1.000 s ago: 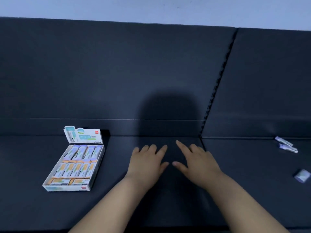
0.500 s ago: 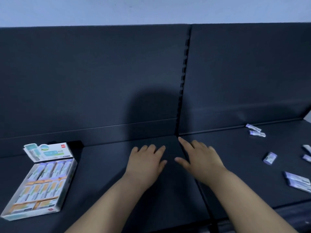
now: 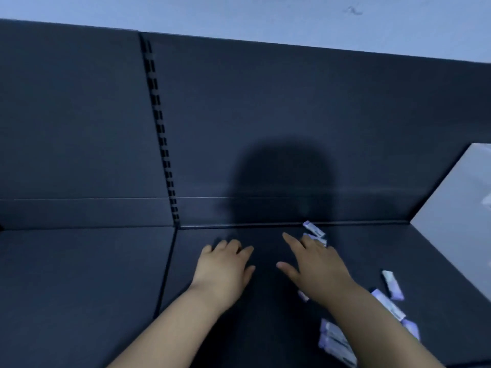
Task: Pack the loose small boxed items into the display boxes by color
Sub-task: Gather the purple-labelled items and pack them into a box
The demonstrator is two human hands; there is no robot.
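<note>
Several loose small purple-and-white boxes lie on the dark shelf. One small box (image 3: 313,228) sits by the back wall, with another partly hidden behind my right fingertips. Further small boxes (image 3: 392,284) lie to the right of my right forearm, and a stacked pair (image 3: 335,341) lies under it. My left hand (image 3: 224,265) rests flat on the shelf with straight fingers and holds nothing. My right hand (image 3: 312,261) is spread with fingers extended, just short of the far boxes, and holds nothing. The display box is out of view.
The dark shelf surface (image 3: 79,288) runs left past a slotted upright (image 3: 162,144) in the back panel. A pale side panel (image 3: 462,208) bounds the shelf on the right. My head's shadow falls on the back wall.
The view has swung right: the display box has left the frame and the loose boxes now lie around my right hand. Both hands keep their flat pose, shifted rightwards along the shelf.
</note>
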